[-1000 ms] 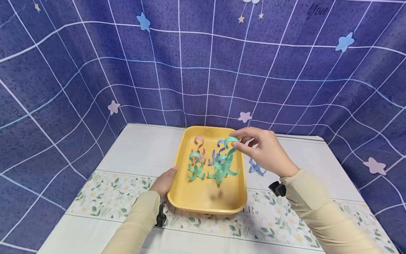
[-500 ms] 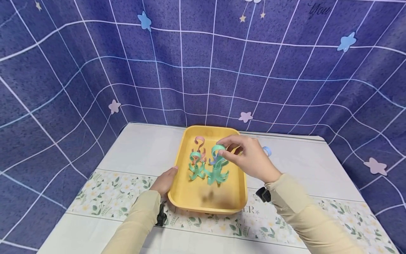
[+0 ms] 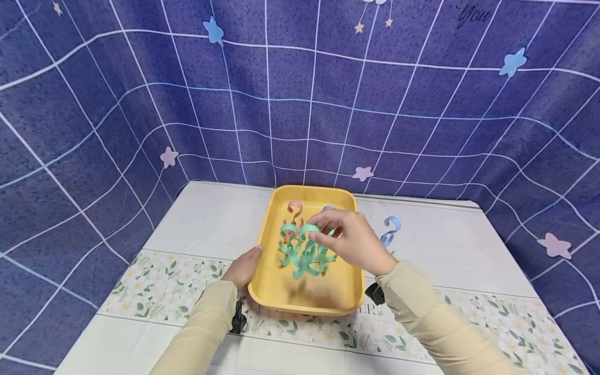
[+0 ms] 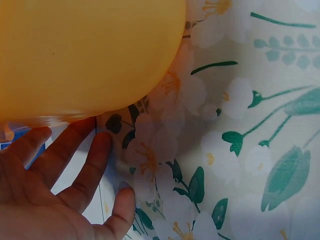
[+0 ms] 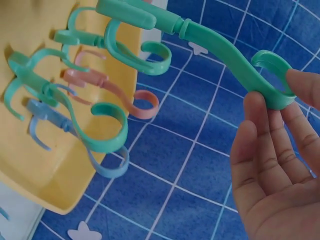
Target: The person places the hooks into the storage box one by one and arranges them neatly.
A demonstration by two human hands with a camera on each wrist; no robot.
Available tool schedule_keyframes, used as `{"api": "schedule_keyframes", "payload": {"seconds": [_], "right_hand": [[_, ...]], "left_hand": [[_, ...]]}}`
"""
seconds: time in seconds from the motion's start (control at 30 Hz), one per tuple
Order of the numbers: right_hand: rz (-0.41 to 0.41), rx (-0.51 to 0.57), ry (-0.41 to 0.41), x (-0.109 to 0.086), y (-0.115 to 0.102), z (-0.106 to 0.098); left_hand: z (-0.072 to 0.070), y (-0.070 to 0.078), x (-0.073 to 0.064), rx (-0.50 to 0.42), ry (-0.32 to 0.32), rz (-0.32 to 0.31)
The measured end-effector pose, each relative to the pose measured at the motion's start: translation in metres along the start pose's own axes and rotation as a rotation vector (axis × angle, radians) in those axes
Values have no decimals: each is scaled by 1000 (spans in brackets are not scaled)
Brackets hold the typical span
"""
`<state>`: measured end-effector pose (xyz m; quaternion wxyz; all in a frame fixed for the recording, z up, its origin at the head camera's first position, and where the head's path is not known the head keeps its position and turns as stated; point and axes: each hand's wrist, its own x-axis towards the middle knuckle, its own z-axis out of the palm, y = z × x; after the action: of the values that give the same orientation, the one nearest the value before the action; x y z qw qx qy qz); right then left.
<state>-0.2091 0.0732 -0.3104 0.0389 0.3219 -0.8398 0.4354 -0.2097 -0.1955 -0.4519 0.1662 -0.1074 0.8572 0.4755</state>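
Observation:
A green multi-claw hook (image 3: 305,264) hangs from my right hand (image 3: 348,235), which pinches its curved top over the yellow tray (image 3: 276,294). In the right wrist view, thumb and fingers meet on the curl of this green hook (image 5: 215,47). Two other green hooks, one at left (image 3: 289,253) and one at right (image 3: 324,258), stand in the tray beside it. Behind them are a pink hook (image 3: 295,208) and a blue hook (image 3: 328,208), the latter mostly hidden by my right hand. My left hand (image 3: 242,268) touches the tray's left side, its fingers extended and spread in the left wrist view.
Right of the tray, another blue hook (image 3: 391,225) stands on the table, partly covered by my right hand. A flowered cloth (image 3: 187,271) covers the table. Behind rises a blue curtain (image 3: 290,120) with a grid and stars.
My right hand has moved left and slightly down with the green hook, from the tray's right side toward its middle. The left hand and tray have stayed put.

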Motion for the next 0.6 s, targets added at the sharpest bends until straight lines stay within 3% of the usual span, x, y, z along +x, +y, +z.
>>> {"api": "schedule_keyframes", "payload": {"seconds": [0.6], "right_hand": [[62, 31, -35, -3, 13, 31]], "left_hand": [[0, 0, 1, 19, 6, 14]]}}
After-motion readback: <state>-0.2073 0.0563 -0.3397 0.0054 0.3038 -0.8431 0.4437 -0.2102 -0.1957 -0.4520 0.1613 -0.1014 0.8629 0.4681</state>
